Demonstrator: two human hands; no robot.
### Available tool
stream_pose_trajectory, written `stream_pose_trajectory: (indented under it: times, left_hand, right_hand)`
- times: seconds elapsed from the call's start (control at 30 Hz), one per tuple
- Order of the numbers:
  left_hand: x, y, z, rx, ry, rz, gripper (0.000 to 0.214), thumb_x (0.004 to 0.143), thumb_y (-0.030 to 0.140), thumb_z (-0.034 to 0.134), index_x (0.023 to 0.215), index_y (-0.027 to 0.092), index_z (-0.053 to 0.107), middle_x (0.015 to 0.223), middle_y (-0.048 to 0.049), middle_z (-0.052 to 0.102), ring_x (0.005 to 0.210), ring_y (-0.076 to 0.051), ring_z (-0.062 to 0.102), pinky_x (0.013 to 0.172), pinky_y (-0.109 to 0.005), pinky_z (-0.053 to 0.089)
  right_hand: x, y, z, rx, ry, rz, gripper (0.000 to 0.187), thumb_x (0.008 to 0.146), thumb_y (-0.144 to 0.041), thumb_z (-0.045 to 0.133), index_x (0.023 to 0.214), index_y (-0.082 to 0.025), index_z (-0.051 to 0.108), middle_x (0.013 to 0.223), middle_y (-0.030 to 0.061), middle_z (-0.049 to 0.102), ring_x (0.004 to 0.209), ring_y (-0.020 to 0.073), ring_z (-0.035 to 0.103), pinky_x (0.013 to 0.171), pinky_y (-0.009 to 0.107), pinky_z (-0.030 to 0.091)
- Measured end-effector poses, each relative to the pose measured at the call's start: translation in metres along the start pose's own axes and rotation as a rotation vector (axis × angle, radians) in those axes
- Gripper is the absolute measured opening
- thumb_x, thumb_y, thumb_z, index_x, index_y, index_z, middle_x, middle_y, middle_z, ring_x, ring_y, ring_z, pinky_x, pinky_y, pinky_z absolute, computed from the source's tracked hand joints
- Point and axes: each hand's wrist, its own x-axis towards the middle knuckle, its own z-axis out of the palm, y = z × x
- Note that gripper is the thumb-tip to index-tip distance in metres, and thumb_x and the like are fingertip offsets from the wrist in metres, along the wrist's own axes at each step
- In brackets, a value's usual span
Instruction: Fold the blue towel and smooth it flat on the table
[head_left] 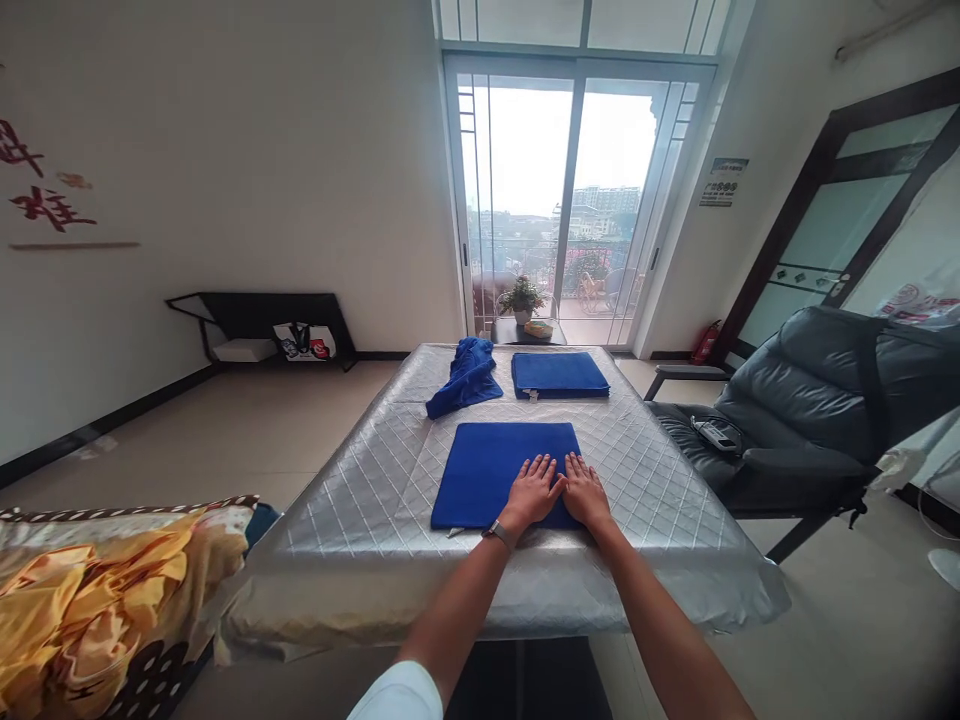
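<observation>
A folded blue towel [480, 465] lies flat on the quilted silver tablecloth [360, 500] near the table's front edge. Both hands rest on its right part, thumbs nearly touching. My left hand [534, 490], with a watch on the wrist, lies palm down with its fingers stretched out. Beside it, my right hand [586, 490] is also flat, close to the towel's right edge. Farther back on the right sits a neat stack of folded blue towels [561, 374]. To the left of that stack is a crumpled blue towel [466, 376].
A dark reclining chair [810, 400] with a grey device [714, 433] on its seat stands right of the table. Yellow cloth [97, 600] is heaped at the lower left. A potted plant [523, 298] stands beyond the table, before sliding glass doors [517, 180].
</observation>
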Motion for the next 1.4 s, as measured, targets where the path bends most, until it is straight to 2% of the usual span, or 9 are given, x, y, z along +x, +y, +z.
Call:
stream_pose_trajectory:
  times: [0.13, 0.3, 0.4, 0.77, 0.87, 1.0, 1.13, 1.27, 1.4]
  left_hand:
    - [-0.024, -0.043, -0.004, 0.033, -0.005, -0.175, 0.066, 0.103, 0.057, 0.018, 0.157, 0.022, 0.033, 0.164, -0.0063, 0.032, 0.152, -0.023, 0.024, 0.124, -0.046, 0.02]
    - [-0.066, -0.107, -0.022, 0.141, -0.016, -0.418, 0.069, 0.103, 0.056, 0.019, 0.158, 0.015, 0.03, 0.165, -0.0102, 0.027, 0.153, -0.026, 0.023, 0.124, -0.047, 0.018]
    - [-0.083, -0.127, -0.026, 0.18, -0.006, -0.465, 0.071, 0.103, 0.056, 0.02, 0.158, 0.011, 0.03, 0.164, -0.0131, 0.027, 0.153, -0.028, 0.023, 0.123, -0.047, 0.021]
    - [-0.089, -0.123, -0.026, 0.184, 0.048, -0.468, 0.074, 0.103, 0.058, 0.019, 0.156, 0.007, 0.032, 0.164, -0.0154, 0.028, 0.152, -0.028, 0.023, 0.124, -0.044, 0.02]
    - [-0.09, -0.124, -0.027, 0.178, 0.065, -0.461, 0.073, 0.103, 0.057, 0.019, 0.156, 0.008, 0.033, 0.163, -0.0155, 0.029, 0.152, -0.029, 0.024, 0.123, -0.046, 0.022]
    - [-0.091, -0.122, -0.028, 0.175, 0.083, -0.459, 0.072, 0.103, 0.058, 0.02, 0.156, 0.011, 0.034, 0.162, -0.0146, 0.032, 0.151, -0.028, 0.026, 0.123, -0.046, 0.023]
    - [-0.091, -0.12, -0.029, 0.166, 0.083, -0.471, 0.073, 0.103, 0.057, 0.022, 0.156, 0.007, 0.033, 0.163, -0.0156, 0.03, 0.152, -0.029, 0.025, 0.123, -0.045, 0.022]
    - [-0.091, -0.12, -0.03, 0.167, 0.086, -0.473, 0.073, 0.103, 0.058, 0.021, 0.156, 0.009, 0.032, 0.163, -0.0148, 0.03, 0.152, -0.028, 0.024, 0.124, -0.045, 0.022]
    - [-0.091, -0.12, -0.027, 0.183, 0.073, -0.469, 0.074, 0.103, 0.058, 0.019, 0.157, 0.009, 0.032, 0.164, -0.015, 0.029, 0.152, -0.028, 0.023, 0.123, -0.046, 0.022]
  right_hand:
    - [-0.001, -0.001, -0.001, 0.034, 0.01, 0.01, 0.064, 0.104, -0.041, 0.019, 0.16, -0.01, 0.024, 0.167, 0.0084, 0.019, 0.155, 0.0188, 0.013, 0.124, 0.038, 0.009]
    - [0.001, -0.002, 0.0, 0.052, 0.003, 0.014, 0.065, 0.104, -0.042, 0.019, 0.16, -0.01, 0.022, 0.167, 0.0065, 0.018, 0.155, 0.0179, 0.011, 0.125, 0.037, 0.007]
    - [0.001, -0.002, 0.001, 0.049, 0.004, 0.009, 0.065, 0.103, -0.042, 0.018, 0.16, -0.009, 0.022, 0.167, 0.0065, 0.017, 0.155, 0.0184, 0.011, 0.125, 0.038, 0.006]
    - [0.003, -0.001, -0.002, 0.029, -0.042, 0.024, 0.066, 0.103, -0.042, 0.019, 0.16, -0.01, 0.021, 0.168, 0.0065, 0.017, 0.155, 0.0197, 0.013, 0.125, 0.039, 0.009]
    - [0.008, 0.002, -0.004, 0.033, -0.009, 0.02, 0.066, 0.103, -0.04, 0.019, 0.161, -0.01, 0.018, 0.168, 0.0065, 0.017, 0.155, 0.0195, 0.013, 0.124, 0.038, 0.012]
    - [0.026, 0.002, -0.012, 0.024, 0.046, 0.006, 0.064, 0.103, -0.038, 0.019, 0.159, -0.009, 0.025, 0.167, 0.0075, 0.02, 0.154, 0.0193, 0.015, 0.124, 0.037, 0.012]
    - [0.053, -0.002, -0.02, 0.022, 0.025, 0.015, 0.065, 0.103, -0.039, 0.019, 0.159, -0.007, 0.024, 0.167, 0.0085, 0.021, 0.154, 0.0204, 0.015, 0.124, 0.037, 0.012]
    - [0.071, -0.004, -0.012, 0.032, -0.003, 0.039, 0.066, 0.103, -0.039, 0.017, 0.16, -0.006, 0.022, 0.167, 0.0093, 0.019, 0.155, 0.0198, 0.013, 0.124, 0.037, 0.011]
    - [0.074, -0.002, 0.004, 0.03, 0.016, 0.054, 0.066, 0.102, -0.04, 0.018, 0.159, -0.006, 0.023, 0.167, 0.01, 0.019, 0.154, 0.0196, 0.013, 0.124, 0.036, 0.01]
